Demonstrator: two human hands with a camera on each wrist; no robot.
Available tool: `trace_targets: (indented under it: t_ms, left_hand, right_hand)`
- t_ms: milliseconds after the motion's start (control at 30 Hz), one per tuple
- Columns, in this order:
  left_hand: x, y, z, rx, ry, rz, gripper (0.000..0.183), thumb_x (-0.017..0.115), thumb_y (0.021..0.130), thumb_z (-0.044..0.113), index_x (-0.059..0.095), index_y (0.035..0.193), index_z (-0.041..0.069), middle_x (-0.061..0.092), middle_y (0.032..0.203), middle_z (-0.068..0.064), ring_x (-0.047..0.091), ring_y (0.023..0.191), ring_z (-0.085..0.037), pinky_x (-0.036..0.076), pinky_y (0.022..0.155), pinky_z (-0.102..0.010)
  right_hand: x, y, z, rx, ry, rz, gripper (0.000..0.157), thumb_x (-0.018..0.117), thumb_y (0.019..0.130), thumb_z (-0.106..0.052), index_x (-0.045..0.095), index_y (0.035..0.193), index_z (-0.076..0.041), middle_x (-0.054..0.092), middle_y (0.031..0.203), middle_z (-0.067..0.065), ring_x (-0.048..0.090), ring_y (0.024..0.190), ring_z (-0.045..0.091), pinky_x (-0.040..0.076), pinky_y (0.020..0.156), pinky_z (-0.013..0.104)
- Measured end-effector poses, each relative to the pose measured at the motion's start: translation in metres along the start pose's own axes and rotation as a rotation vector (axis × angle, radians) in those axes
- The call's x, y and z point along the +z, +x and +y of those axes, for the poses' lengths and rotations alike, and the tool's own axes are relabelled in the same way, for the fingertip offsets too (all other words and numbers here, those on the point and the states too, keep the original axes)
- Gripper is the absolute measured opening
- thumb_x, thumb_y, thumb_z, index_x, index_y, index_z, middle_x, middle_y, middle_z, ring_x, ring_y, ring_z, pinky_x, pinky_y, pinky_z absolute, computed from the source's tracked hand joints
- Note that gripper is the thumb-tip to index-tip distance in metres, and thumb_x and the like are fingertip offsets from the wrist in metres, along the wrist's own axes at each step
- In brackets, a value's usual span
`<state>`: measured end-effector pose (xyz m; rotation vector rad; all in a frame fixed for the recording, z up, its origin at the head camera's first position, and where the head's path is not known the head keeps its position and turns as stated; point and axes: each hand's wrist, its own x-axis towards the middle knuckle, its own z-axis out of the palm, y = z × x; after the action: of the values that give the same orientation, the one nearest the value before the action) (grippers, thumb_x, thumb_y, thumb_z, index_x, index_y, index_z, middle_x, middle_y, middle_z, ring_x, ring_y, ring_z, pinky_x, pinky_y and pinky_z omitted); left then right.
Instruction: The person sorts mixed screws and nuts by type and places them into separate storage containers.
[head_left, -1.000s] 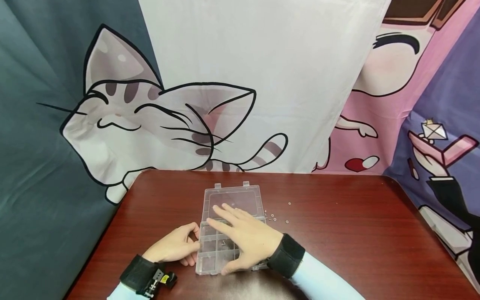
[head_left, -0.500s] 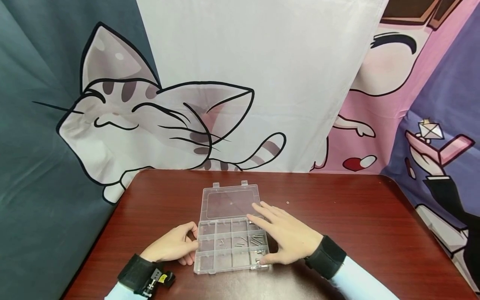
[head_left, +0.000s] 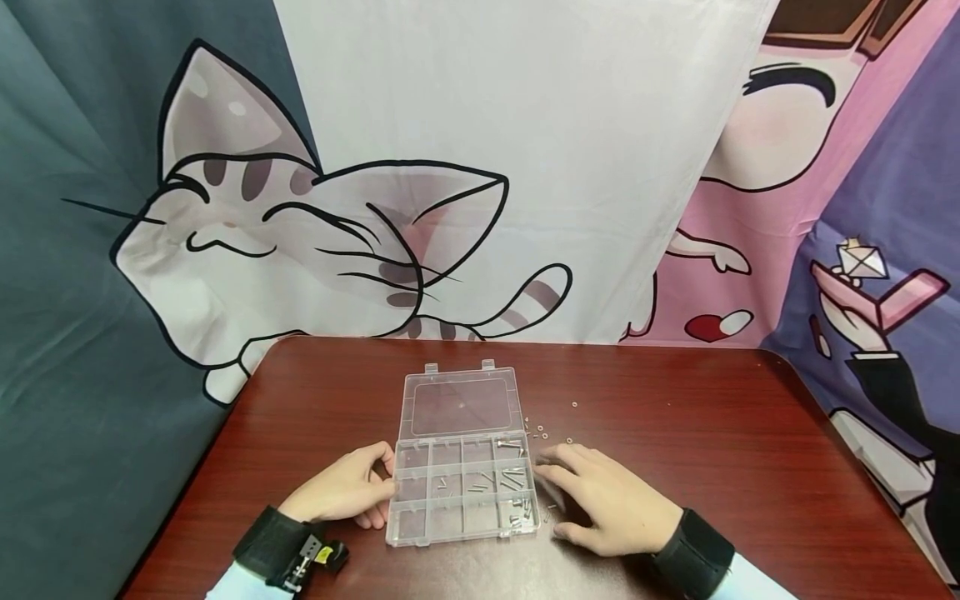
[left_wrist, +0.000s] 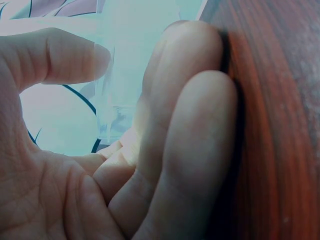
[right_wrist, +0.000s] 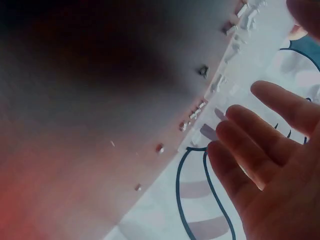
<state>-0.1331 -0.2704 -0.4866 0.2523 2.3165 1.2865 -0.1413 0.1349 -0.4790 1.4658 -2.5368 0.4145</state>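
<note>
Left hand [head_left: 343, 487] pinches left edge of clear box [head_left: 446, 521]; right hand [head_left: 613, 505] loosely spread, just beside its right edge

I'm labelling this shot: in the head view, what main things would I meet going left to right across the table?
Left cuff → left hand → box → right hand → right cuff.
</note>
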Motion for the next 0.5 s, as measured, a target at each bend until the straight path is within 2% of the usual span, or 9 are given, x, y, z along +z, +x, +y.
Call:
trace_targets:
  t_ms: [100, 233, 500]
  left_hand:
    - [-0.001, 0.000, 0.000, 0.000, 0.001, -0.001, 0.028, 0.061, 0.090, 0.020, 0.045, 0.104, 0.003, 0.065, 0.064, -0.011, 0.065, 0.054, -0.023, 0.054, 0.047, -0.039]
    - [-0.001, -0.001, 0.001, -0.002, -0.004, -0.002, 0.027, 0.061, 0.090, 0.019, 0.045, 0.104, 0.002, 0.065, 0.064, -0.012, 0.065, 0.053, -0.024, 0.054, 0.048, -0.040]
    - [0.001, -0.002, 0.003, -0.008, -0.009, 0.002, 0.026, 0.061, 0.089, 0.017, 0.046, 0.104, 0.002, 0.065, 0.064, -0.012, 0.065, 0.053, -0.024, 0.054, 0.048, -0.040]
  right_hand:
    - [0.005, 0.000, -0.001, -0.041, -0.004, 0.057, 0.047, 0.077, 0.076, -0.035, 0.067, 0.117, -0.013, 0.054, 0.110, -0.006, 0.051, 0.096, 0.007, 0.047, 0.086, 0.027]
    - [0.011, 0.002, -0.003, -0.086, 0.001, 0.093, 0.029, 0.079, 0.070, -0.021, 0.068, 0.097, -0.018, 0.047, 0.094, -0.012, 0.043, 0.081, 0.000, 0.042, 0.073, 0.017]
    - [0.018, 0.008, -0.009, -0.093, 0.009, 0.088, 0.025, 0.077, 0.066, -0.009, 0.062, 0.080, -0.023, 0.040, 0.083, -0.015, 0.038, 0.072, -0.003, 0.037, 0.065, 0.013]
